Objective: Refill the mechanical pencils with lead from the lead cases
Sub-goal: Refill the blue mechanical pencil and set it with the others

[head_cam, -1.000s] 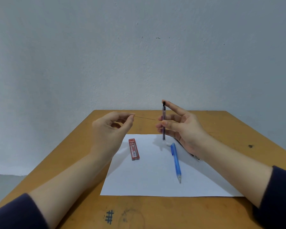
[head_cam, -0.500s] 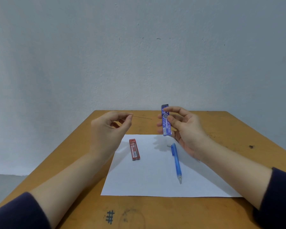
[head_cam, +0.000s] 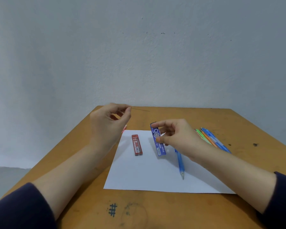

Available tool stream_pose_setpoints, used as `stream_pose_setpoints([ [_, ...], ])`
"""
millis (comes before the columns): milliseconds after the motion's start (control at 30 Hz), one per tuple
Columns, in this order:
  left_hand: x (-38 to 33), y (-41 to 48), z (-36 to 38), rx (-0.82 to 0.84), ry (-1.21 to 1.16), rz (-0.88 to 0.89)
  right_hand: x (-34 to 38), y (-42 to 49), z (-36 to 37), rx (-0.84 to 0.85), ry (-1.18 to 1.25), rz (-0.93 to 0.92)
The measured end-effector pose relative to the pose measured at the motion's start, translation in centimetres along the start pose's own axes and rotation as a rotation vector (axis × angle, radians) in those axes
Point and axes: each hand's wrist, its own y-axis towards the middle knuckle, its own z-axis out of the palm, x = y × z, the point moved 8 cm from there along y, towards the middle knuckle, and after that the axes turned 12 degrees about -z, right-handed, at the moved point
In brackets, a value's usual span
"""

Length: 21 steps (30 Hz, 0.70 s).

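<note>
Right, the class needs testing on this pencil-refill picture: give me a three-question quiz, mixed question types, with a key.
1. True or false: the red lead case lies on the white paper.
2. What does the left hand pinch? A) a lead stick B) an eraser C) a pencil cap
3. Fill the gap: the right hand holds the ___ lead case.

Key: 1 true; 2 A; 3 blue.

Red lead case [head_cam: 137,145], white print; blue lead case [head_cam: 161,148], white lettering. Light-blue pencil [head_cam: 180,162] on white paper [head_cam: 147,177]. Orange-brown table [head_cam: 172,212], black hash mark [head_cam: 113,209]. Navy sleeves [head_cam: 20,207]. Dark lead [head_cam: 140,110].
</note>
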Motion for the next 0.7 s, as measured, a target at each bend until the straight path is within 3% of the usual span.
stream_pose_setpoints([
  [133, 0.3, 0.1, 0.1, 0.009, 0.021, -0.007, -0.8, -0.3, 1.5, 0.117, -0.166, 0.031],
  [533, 0.1, -0.1, 0.6, 0.050, 0.044, 0.016, -0.1, -0.1, 2.7, 0.148, -0.479, -0.053],
  [633, 0.2, -0.1, 0.7, 0.059, 0.039, 0.007, 0.7, -0.1, 2.0, 0.054, -0.511, -0.130],
  [700, 0.2, -0.2, 0.7, 0.064, 0.035, -0.004, 1.7, 0.1, 0.7, -0.112, -0.494, -0.234],
])
